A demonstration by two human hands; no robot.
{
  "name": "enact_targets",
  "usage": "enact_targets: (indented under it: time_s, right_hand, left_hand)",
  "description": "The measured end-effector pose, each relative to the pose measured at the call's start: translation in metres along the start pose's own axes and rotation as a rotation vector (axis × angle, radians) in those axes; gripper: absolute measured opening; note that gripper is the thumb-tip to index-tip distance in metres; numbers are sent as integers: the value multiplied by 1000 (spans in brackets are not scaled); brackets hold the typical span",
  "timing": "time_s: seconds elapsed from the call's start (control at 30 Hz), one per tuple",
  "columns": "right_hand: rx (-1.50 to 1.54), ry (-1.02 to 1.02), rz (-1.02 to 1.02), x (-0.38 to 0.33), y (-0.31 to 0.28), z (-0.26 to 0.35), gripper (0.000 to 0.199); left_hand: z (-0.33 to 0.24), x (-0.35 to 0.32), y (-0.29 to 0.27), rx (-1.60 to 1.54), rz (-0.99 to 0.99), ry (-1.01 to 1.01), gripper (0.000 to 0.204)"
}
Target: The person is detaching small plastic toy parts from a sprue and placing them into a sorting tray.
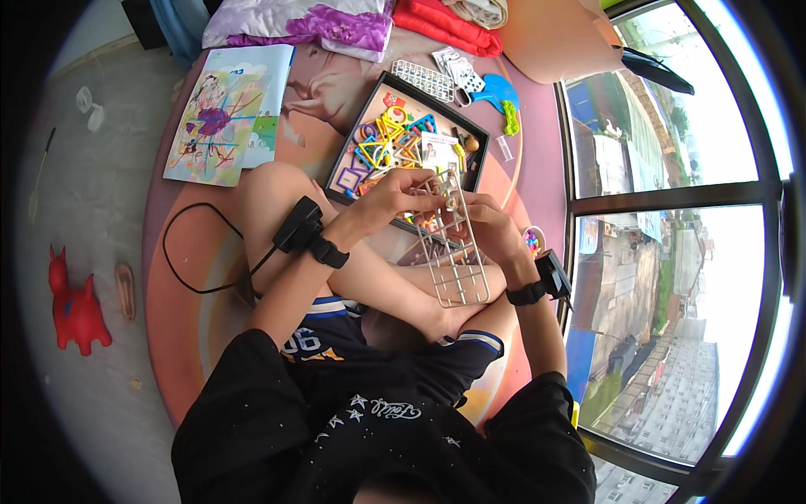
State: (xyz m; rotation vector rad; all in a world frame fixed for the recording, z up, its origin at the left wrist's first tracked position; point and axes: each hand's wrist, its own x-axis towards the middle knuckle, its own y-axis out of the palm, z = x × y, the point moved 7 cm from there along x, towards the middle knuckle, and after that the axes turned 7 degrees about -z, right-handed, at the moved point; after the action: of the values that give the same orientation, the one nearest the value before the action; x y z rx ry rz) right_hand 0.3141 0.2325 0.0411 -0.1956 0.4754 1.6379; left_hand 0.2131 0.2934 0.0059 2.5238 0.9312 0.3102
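Above my crossed legs I hold a pale grey plastic parts frame (pixel 460 274), a lattice of thin bars tilted upright. My left hand (pixel 393 200) pinches its upper left part between thumb and fingers. On the other side, my right hand (pixel 494 225) grips the upper right edge. A small pale piece (pixel 452 203) sits among the bars between my fingertips; its details are too small to tell. Just beyond my hands lies a black-rimmed tray (pixel 353 132) with several colourful plastic shapes (pixel 390 134) and a white card (pixel 438 151) inside. My hands hide its near right part.
Past the tray are a white lattice frame (pixel 424 81), a blue paddle-shaped item (pixel 500 89) and a green piece (pixel 510 118). A cup of beads (pixel 532 242) stands by my right wrist. Drawing sheets (pixel 214 118) lie left; a window (pixel 672 197) borders the right. A cable (pixel 189 290) loops beside my left knee.
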Motion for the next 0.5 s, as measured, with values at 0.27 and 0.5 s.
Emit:
enact_targets:
  time_s: [0.27, 0.5]
  right_hand:
    - [-6, 39, -250, -4, 28, -1, 35]
    - [420, 15, -618, -7, 34, -17, 23]
  left_hand:
    - [10, -3, -9, -314, -89, -83, 17]
    - [-22, -12, -14, -241, -337, 1, 14]
